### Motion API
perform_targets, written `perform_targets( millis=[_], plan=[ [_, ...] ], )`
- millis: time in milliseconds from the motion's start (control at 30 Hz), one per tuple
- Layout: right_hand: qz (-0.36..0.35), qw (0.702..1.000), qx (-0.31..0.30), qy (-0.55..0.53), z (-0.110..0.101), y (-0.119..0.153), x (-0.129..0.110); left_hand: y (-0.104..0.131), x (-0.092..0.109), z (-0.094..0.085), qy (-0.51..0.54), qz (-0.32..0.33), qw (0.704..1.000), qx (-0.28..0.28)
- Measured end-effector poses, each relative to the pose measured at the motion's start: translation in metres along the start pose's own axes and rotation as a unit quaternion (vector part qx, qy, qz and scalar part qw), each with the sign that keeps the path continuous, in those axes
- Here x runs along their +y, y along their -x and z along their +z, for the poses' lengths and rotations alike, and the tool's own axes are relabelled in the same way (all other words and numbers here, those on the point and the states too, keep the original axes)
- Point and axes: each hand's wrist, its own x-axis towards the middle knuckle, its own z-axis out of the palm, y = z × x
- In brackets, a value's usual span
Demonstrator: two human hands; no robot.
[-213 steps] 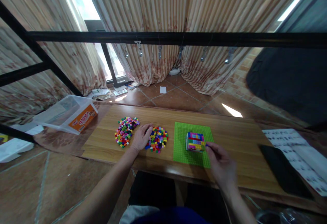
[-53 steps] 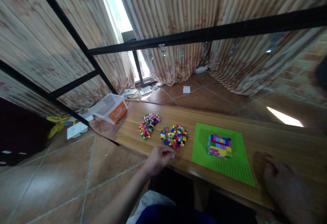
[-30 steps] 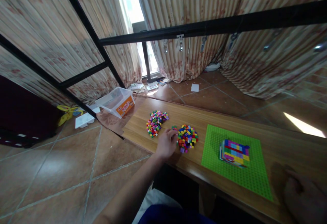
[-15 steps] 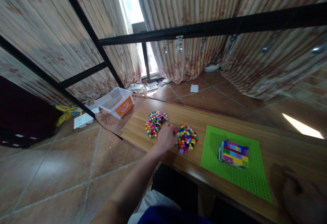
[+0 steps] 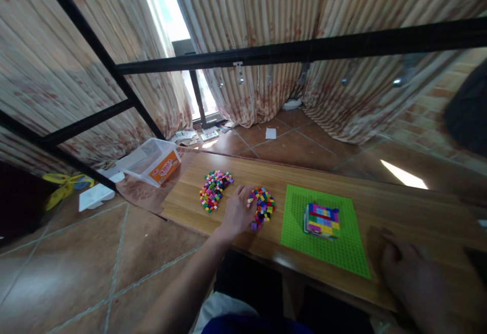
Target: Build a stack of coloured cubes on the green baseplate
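Observation:
My left hand (image 5: 238, 211) is at the left edge of the right-hand pile of small coloured toy bricks (image 5: 265, 203). Its fingers are bent and closed among the bricks, and whatever they pinch is hidden. Left of that hand lies a second pile of toy bricks (image 5: 211, 190). A green baseplate (image 5: 323, 258) lies farther right, carrying a block built from multicoloured bricks (image 5: 321, 220). Past the baseplate's right edge, my right hand (image 5: 411, 268) rests on the table, blurred, its fingers curled in. Anything inside them cannot be made out.
The bricks and baseplate are on a long wooden table (image 5: 236, 164). Beyond its left end stands a clear plastic box (image 5: 146, 160) with an orange label. A black metal frame (image 5: 266, 56) crosses before the curtains (image 5: 243, 14). Papers (image 5: 271, 133) lie on the tiled floor.
The view has swung right, so the table and everything on it appear farther left. My left hand has shifted slightly at the right pile's edge. My right hand stays beside the baseplate.

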Motion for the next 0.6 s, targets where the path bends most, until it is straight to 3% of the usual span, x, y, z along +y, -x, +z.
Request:
perform_targets(
  millis=[100, 267, 433, 600],
  plan=[
    [-0.024, 0.999, -0.021, 0.000, -0.004, -0.002, -0.005, -0.002, 0.016, 0.007, 0.087, 0.043, 0.995, -0.012],
    [-0.006, 1.000, -0.027, 0.004, -0.007, -0.004, -0.011, -0.012, 0.057, 0.026, 0.165, 0.123, 0.977, -0.056],
    [0.004, 0.999, -0.035, -0.005, -0.007, -0.004, -0.012, -0.022, 0.091, 0.045, 0.205, 0.128, 0.965, -0.102],
    [0.008, 0.999, -0.037, -0.003, -0.004, -0.003, -0.011, -0.031, 0.104, 0.059, 0.200, 0.105, 0.962, -0.155]
  ],
)
